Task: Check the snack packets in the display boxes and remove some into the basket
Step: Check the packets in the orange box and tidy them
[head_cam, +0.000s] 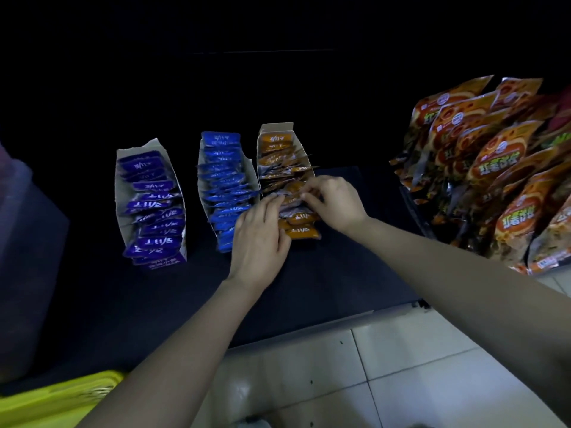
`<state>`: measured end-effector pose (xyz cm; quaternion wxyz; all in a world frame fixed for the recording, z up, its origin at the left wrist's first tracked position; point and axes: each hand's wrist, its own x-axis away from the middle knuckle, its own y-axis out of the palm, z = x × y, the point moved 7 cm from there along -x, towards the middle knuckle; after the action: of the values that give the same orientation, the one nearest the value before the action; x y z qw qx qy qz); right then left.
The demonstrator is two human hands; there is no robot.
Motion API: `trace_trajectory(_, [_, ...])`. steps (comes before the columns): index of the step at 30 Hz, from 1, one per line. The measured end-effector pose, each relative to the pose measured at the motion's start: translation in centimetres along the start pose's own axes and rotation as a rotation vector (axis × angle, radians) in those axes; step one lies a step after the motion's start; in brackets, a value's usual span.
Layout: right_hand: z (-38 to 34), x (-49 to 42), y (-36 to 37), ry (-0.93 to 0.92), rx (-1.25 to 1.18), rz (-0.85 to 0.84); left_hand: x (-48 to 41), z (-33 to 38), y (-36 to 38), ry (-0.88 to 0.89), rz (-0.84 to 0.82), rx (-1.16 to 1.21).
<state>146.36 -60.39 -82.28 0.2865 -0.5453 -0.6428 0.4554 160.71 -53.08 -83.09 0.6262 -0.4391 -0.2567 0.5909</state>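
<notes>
Fingers (312,193) of both hands pinch orange packets (298,200) in box (276,128).

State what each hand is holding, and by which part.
Both the left hand and right hand pinch orange snack packets by their top edges.

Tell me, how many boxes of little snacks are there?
3. The purple box is on the left, the blue box in the middle, and the orange box on the right, under the left hand and right hand.
</notes>
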Motion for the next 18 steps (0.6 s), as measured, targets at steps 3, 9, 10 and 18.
trace_trajectory(3, [0.4, 0.2, 0.2, 0.022, -0.051, 0.003, -0.1, 0.0, 0.0, 0.008, -0.013, 0.002])
trace_trajectory(9, [1.3, 1.2, 1.1, 0.011, -0.314, -0.07, 0.3, -0.7, 0.6, -0.018, -0.051, -0.017])
trace_trajectory(10, [1.3, 1.4, 1.3, 0.006, -0.33, -0.062, 0.4, -0.8, 0.7, -0.02, -0.052, -0.023])
trace_trajectory(18, [1.0, 1.2, 1.5, -0.008, -0.192, 0.058, 0.5, -0.3, 1.0, -0.102, -0.028, -0.061])
